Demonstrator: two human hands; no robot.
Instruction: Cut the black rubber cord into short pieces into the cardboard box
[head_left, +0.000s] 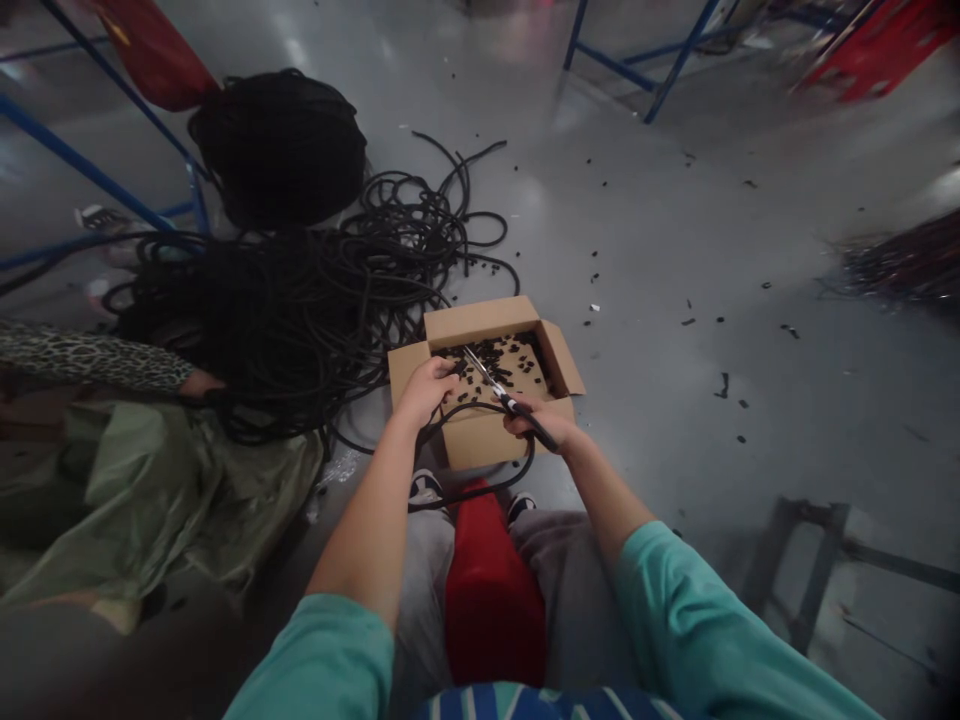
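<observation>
The left hand [427,392] is closed on a black cord [480,405]; the right hand [538,420], apart from it, grips scissors [500,392]. These slant diagonally over the open box [480,442], tips pointing forward and left.

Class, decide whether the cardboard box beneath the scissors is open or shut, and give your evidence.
Open. The cardboard box has its flaps spread outward, and small black pieces show inside.
</observation>
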